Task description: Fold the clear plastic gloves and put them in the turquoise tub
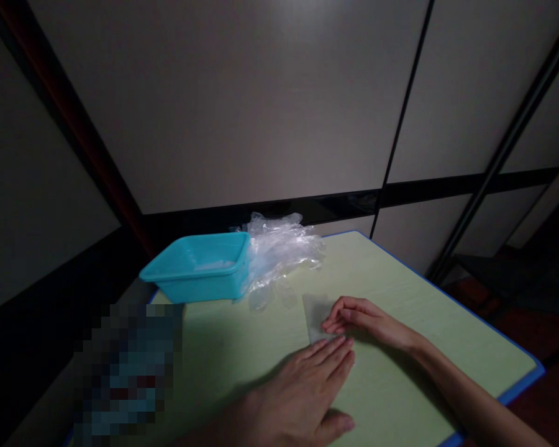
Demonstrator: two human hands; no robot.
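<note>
A thin clear plastic piece (315,315) lies flat on the pale green table (400,292). My left hand (307,388) rests flat on the table with its fingers stretched out, the fingertips at the near edge of the plastic piece. My right hand (361,320) comes in from the right; its fingers are drawn together and press on the right edge of the plastic piece.
A turquoise plastic bin (200,273) stands at the table's far left. A heap of clear plastic gloves (279,251) lies beside it to the right. The table has a blue rim (522,382). A blurred patch covers the near left. Dark walls stand behind.
</note>
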